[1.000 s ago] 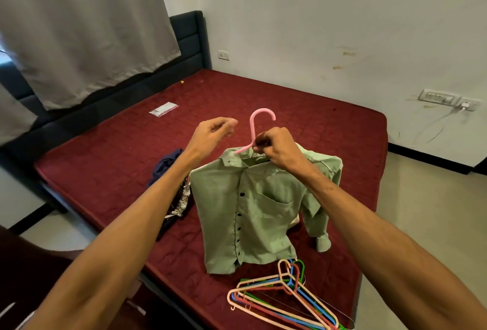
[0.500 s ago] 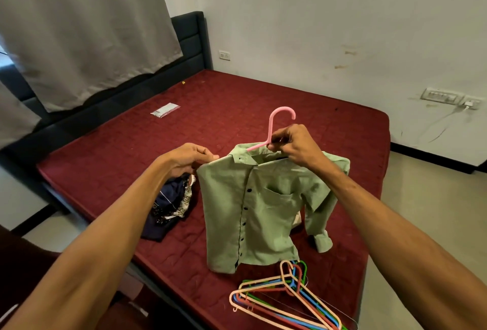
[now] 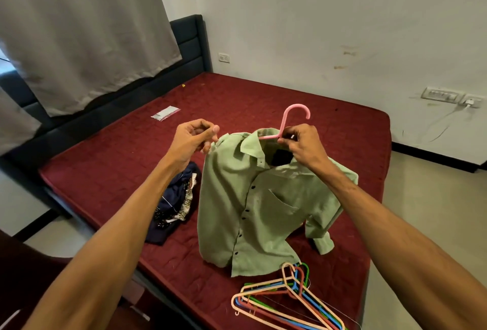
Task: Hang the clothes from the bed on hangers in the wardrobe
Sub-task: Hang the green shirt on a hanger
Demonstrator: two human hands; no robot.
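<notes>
Green shirt [image 3: 250, 198] on a pink hanger [image 3: 286, 121], held up over the bed [image 3: 263, 98].

The shirt is pale green with dark buttons, a chest pocket and an open collar. It hangs front-on with its hem and one folded cuff resting on the maroon bed. The hanger's hook rises above the collar and its arms run inside the neck. The right hand [image 3: 303, 145] pinches the hanger at the neck, and the left hand [image 3: 193, 137] holds the shirt's shoulder. A crumpled navy garment [image 3: 174, 206] with patterned trim lies just left of the shirt. Spare hangers [image 3: 287, 300] in cream, blue, green and red are stacked at the bed's near edge, by the hem.
</notes>
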